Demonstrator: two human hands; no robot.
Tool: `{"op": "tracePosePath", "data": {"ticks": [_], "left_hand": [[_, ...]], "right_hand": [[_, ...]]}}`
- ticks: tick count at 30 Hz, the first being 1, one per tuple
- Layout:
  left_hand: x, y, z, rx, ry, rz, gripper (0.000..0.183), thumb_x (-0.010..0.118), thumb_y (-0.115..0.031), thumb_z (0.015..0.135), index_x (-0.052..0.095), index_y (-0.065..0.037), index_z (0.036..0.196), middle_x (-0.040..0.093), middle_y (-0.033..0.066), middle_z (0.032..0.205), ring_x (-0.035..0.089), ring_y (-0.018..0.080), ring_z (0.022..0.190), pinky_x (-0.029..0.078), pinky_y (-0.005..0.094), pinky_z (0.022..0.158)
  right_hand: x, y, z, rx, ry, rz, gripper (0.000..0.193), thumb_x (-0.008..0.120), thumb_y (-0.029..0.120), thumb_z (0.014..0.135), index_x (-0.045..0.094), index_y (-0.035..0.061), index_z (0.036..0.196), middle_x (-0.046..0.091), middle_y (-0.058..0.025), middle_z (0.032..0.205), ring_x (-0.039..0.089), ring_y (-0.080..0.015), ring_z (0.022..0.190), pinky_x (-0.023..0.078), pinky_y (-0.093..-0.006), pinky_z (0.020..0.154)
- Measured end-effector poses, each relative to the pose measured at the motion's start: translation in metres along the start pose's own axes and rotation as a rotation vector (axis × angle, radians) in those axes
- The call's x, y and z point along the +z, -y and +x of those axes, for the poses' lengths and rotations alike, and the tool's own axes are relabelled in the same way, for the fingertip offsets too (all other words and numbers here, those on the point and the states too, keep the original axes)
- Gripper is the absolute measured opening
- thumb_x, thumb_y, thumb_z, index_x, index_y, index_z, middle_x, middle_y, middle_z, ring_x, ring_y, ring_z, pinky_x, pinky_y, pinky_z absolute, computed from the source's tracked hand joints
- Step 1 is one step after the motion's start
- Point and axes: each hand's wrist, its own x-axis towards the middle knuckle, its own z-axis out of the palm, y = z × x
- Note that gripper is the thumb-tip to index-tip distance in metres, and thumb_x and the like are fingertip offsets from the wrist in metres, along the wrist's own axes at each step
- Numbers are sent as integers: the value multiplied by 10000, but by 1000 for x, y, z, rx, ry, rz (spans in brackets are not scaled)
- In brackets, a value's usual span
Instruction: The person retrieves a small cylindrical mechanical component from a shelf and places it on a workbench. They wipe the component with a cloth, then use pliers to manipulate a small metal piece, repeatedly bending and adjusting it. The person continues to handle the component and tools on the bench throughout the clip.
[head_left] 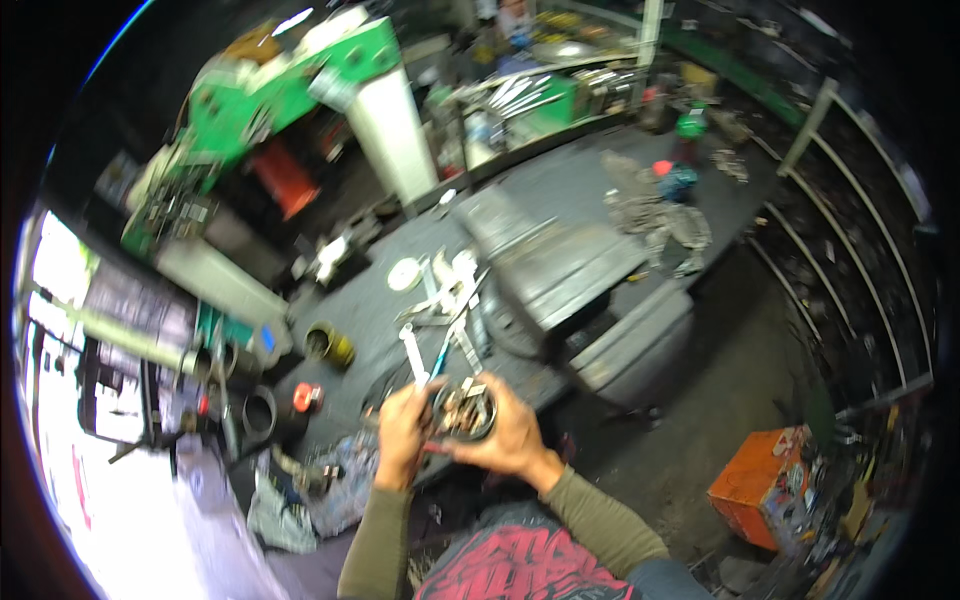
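Note:
A round can (pixel 490 425) filled with small copper-coloured and grey metal parts (pixel 462 409) is held in front of my body, above the bench's near edge. My right hand (pixel 515 432) wraps around its right side, fingers curved under it. My left hand (pixel 402 430) is closed at the can's left side; its fingers are partly hidden, and something red shows below it. Just beyond the left hand is a pale spanner (pixel 413 352); whether the hand touches it I cannot make out. Farther off, several spanners and metal tools (pixel 455 295) lie in a pile on the dark bench (pixel 350 300).
A large grey bench vise (pixel 560 270) stands right of the pile. A yellow tin (pixel 330 345), a red-topped item (pixel 307 397) and rags (pixel 345 480) lie to the left. Gloves (pixel 660 215) and a green-capped bottle (pixel 690 125) are at far right. An orange box (pixel 765 485) stands lower right.

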Motion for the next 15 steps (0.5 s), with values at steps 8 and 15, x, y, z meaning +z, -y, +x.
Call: {"op": "tracePosePath", "data": {"ticks": [8, 15], "left_hand": [[138, -101, -73, -15, 288, -148, 551, 692, -387, 1022, 668, 118, 1241, 491, -55, 651, 433, 50, 523, 352, 231, 479], [347, -88, -75, 42, 649, -133, 639, 746, -418, 1007, 627, 65, 1408, 745, 90, 1179, 681, 111, 890, 549, 232, 740]], "right_hand": [[-164, 65, -83, -131, -163, 100, 995, 1019, 402, 643, 524, -32, 1390, 682, -194, 1242, 719, -371, 1137, 586, -419, 994], [-341, 48, -172, 120, -419, 124, 966, 1017, 323, 592, 557, 48, 1396, 701, -175, 1265, 705, -342, 1183, 576, -432, 1021]]}}
